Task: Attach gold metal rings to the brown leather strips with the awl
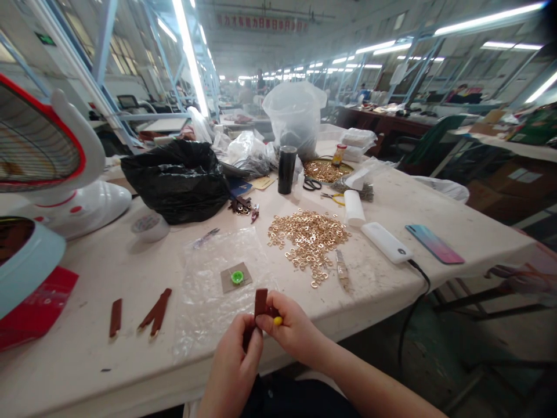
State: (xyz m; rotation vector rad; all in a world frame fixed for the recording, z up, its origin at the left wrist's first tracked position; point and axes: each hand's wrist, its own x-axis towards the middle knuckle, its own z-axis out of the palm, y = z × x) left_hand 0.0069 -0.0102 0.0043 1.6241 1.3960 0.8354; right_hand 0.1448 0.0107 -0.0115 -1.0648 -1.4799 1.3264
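Both hands meet at the table's front edge around a short brown leather-like strap [260,299], its upper end standing out above the fingers. My left hand [237,351] is closed on its lower part. My right hand [291,326] pinches it from the other side; a small yellow tip [278,320], of a thing I cannot make out, shows between those fingers. Beyond the hands, a small green dish [237,277] sits on a square card [226,283] over a clear plastic sheet [200,313]. Brown straps with metal ends lie to the left, one single [115,317] and some overlapping [159,313].
Loose gold-coloured metal rings [308,232] are heaped mid-table. Around them are a white power bank [386,242] with a cable, a phone [434,244], scissors [312,184] and a black cylinder [286,170]. A black bag [174,180] and a heater [82,197] stand left.
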